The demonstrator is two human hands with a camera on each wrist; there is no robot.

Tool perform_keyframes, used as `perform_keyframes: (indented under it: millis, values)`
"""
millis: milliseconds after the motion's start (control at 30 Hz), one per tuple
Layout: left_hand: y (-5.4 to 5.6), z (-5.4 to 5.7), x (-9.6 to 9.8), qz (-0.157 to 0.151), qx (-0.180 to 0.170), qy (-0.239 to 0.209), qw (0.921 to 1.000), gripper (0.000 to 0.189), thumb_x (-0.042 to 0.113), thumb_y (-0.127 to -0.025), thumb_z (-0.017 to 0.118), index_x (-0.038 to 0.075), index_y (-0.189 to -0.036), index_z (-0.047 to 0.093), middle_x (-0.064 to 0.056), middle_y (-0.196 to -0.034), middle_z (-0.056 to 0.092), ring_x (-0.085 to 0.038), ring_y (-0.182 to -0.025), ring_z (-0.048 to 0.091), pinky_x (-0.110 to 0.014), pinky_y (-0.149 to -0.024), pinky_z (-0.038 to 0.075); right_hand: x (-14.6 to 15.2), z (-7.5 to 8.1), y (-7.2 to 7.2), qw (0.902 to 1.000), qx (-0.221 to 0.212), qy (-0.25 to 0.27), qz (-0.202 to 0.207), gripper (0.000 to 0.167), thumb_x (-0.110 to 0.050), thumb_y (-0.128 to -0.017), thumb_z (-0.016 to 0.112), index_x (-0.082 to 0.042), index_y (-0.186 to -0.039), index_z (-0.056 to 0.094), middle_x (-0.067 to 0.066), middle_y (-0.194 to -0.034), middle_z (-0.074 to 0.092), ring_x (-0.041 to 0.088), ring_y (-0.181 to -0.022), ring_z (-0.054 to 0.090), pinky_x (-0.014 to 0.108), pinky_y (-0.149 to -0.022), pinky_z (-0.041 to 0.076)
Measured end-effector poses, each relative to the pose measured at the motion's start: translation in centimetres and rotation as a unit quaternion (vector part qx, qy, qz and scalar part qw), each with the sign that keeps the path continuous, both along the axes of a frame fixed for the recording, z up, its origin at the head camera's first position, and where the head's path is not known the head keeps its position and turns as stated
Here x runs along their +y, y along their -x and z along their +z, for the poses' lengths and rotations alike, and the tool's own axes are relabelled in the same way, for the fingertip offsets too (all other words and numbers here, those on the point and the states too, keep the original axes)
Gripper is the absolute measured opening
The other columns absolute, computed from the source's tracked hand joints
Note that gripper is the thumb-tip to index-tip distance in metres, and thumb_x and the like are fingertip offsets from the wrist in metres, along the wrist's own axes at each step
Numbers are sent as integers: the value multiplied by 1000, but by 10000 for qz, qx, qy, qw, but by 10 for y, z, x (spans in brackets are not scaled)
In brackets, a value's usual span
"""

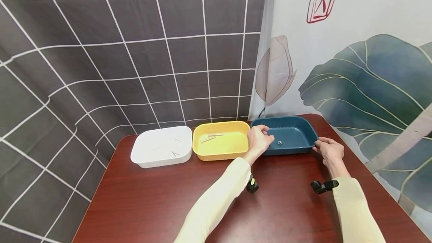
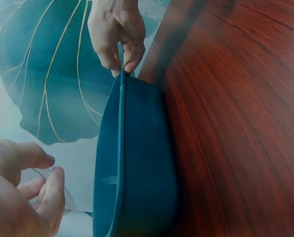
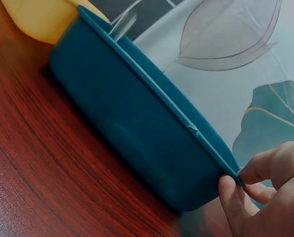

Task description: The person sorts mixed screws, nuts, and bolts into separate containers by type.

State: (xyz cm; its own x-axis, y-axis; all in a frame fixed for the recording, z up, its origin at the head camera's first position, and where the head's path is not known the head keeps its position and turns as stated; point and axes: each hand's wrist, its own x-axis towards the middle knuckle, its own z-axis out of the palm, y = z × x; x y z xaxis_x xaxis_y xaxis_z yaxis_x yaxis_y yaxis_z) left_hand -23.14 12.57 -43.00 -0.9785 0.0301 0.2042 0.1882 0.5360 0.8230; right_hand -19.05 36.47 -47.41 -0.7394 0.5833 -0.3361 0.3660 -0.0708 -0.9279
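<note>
The blue plastic bin (image 1: 287,152) stands at the right end of a row of three. My right hand (image 1: 330,152) pinches its right front rim between thumb and fingers, as the right wrist view also shows. Over the bin's left end hovers my left hand (image 1: 260,140), its fingers loosely bent. In the left wrist view a small gap parts the thumb and fingertips of that left hand (image 2: 25,185), and nothing shows between them. A small metal nut (image 1: 279,143) lies on the bin's floor, to the right of the left hand.
Left of the blue bin is a yellow bin (image 1: 221,156) holding a few long screws (image 1: 208,139). Farther left, a white bin (image 1: 158,163) contains several small screws (image 1: 175,153). All stand along the back of the reddish wooden table (image 1: 162,205), before a grey gridded curtain (image 1: 182,55).
</note>
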Motion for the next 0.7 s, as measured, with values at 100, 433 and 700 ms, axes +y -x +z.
perform_keyframes:
  millis: [100, 433, 700]
  values:
    - [-2, -2, -2, 58, -91, -15, 9999, 21, 14, -75, 84, 12, -96, 80, 9, -68, 60, -10, -72, 58, -21, -61, 51, 1, 1, 0, 10000, 40, 87, -16, 39, -13, -97, 62, -2, -134, 57, -5, -85, 56, 2, -59, 67, 14, -62, 58]
    - [-17, -1, -56, -184, 514, 662, 9963, 28, 22, -83, 74, 5, -105, 77, -3, -84, 68, -19, -79, 63, -27, -65, 54, 9, 3, -4, 9999, 68, 42, 90, 38, -14, -97, 62, -1, -133, 56, -7, -78, 57, 7, -57, 68, 19, -59, 59]
    - [-29, -11, -136, 305, 1028, 983, 9894, 36, 24, -83, 71, 1, -110, 74, -9, -91, 69, -28, -85, 65, -41, -70, 56, -6, 8, -28, 9590, 200, -2827, 95, 47, -28, -96, 52, 8, -126, 60, 31, -117, 57, 42, -116, 48, 52, -91, 47]
